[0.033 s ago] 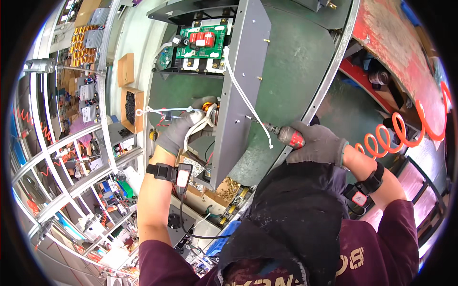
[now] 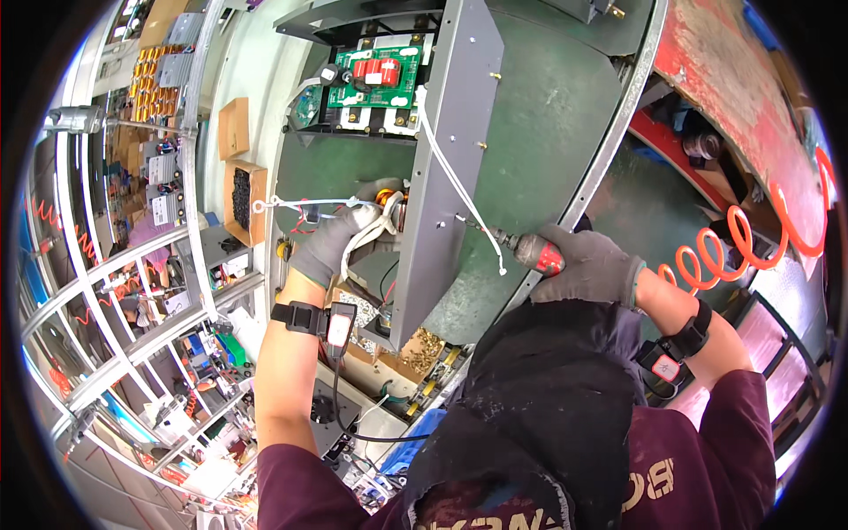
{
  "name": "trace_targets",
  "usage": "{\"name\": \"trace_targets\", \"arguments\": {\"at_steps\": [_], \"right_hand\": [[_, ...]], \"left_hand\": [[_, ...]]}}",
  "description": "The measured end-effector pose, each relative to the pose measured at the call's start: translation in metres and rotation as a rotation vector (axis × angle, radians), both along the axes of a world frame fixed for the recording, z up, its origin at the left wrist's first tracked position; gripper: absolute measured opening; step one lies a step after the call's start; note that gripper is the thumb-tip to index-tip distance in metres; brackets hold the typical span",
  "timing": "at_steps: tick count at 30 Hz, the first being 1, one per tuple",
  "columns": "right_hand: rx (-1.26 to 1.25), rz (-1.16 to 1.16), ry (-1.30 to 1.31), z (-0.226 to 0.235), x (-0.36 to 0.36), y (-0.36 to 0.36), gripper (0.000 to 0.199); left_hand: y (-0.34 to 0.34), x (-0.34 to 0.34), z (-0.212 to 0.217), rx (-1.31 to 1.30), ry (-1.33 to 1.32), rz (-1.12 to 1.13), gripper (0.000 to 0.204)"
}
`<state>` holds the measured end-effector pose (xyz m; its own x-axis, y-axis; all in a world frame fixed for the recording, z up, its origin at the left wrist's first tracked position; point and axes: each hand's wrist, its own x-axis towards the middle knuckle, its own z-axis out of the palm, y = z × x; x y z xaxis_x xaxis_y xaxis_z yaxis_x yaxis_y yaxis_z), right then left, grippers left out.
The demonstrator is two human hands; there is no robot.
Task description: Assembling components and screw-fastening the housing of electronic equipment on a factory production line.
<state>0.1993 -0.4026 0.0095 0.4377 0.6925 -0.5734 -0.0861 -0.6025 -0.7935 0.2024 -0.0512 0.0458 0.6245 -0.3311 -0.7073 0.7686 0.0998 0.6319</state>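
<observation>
Hardly anything has moved since the earlier frame; both your hands keep their places, and the grey panel sits at most a touch further right. Left of your left grip stands a cardboard box of black parts. Your gloved left hand closes around an orange coil, fingers partly hidden, white leads crossing it. Beyond that grip lies a green circuit board; just right of it rises the panel. Your gloved right hand grips a power driver, its bit pointing left to the panel's outer face; whether it touches, you cannot tell. An orange coiled hose hangs right of that grip.
</observation>
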Motion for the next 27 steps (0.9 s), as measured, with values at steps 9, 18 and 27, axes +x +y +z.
{"name": "trace_targets", "arguments": {"at_steps": [9, 18, 27], "right_hand": [[-0.134, 0.117, -0.245, 0.005, 0.011, 0.006, 0.067], [-0.177, 0.15, -0.41, -0.002, 0.007, 0.011, 0.059], [-0.177, 0.116, -0.427, 0.001, 0.005, 0.015, 0.047]], "left_hand": [[0.004, -0.004, -0.001, 0.038, -0.016, -0.02, 0.09], [0.004, -0.005, 0.002, 0.142, -0.01, -0.046, 0.085], [-0.003, -0.002, 0.009, 0.093, -0.005, -0.029, 0.092]]}}
